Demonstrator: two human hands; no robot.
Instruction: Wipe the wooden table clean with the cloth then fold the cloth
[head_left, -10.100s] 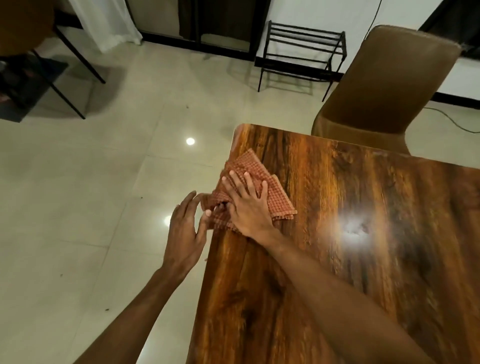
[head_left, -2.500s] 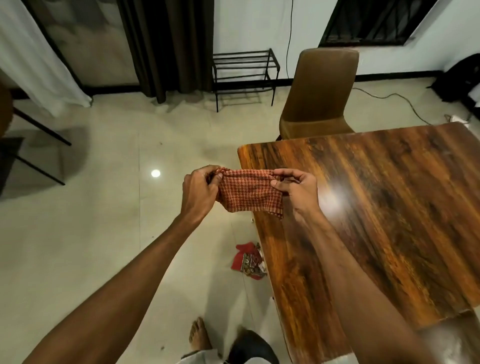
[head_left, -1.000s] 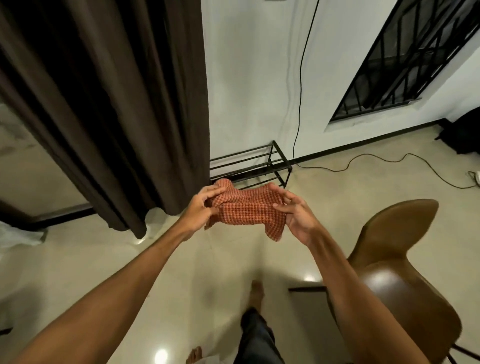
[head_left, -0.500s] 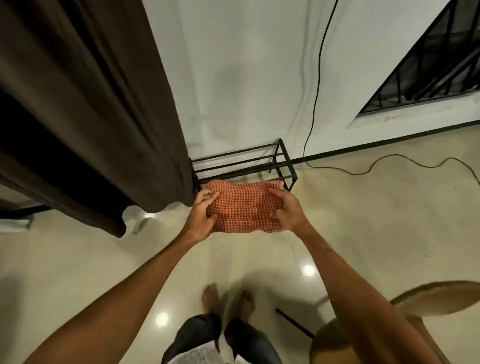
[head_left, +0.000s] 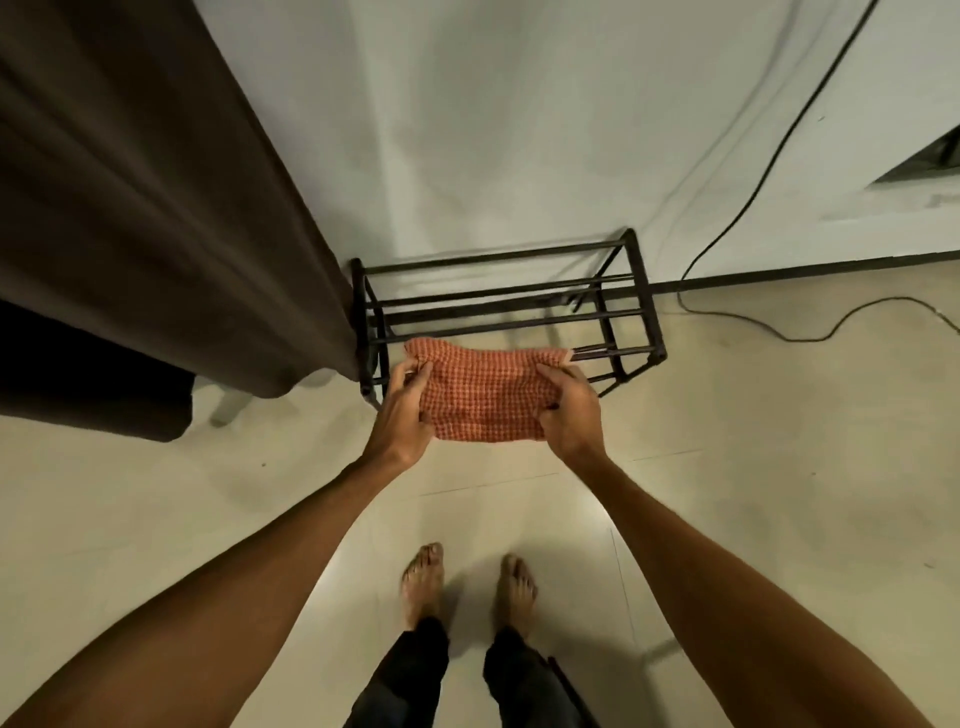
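The orange-red checked cloth (head_left: 480, 396) is folded into a small rectangle and held in the air in front of me, above the floor and just in front of a black rack. My left hand (head_left: 402, 413) grips its left edge, thumb on top. My right hand (head_left: 569, 410) grips its right edge the same way. The wooden table is out of view.
A low black metal rack (head_left: 506, 306) stands against the white wall right behind the cloth. A dark brown curtain (head_left: 156, 197) hangs at the left. A black cable (head_left: 737, 312) trails over the pale tiled floor at the right. My bare feet (head_left: 467, 582) stand below.
I have turned away from the table and chair and stepped toward the rack. The cloth, held in both hands throughout, now sits lower and closer to the rack.
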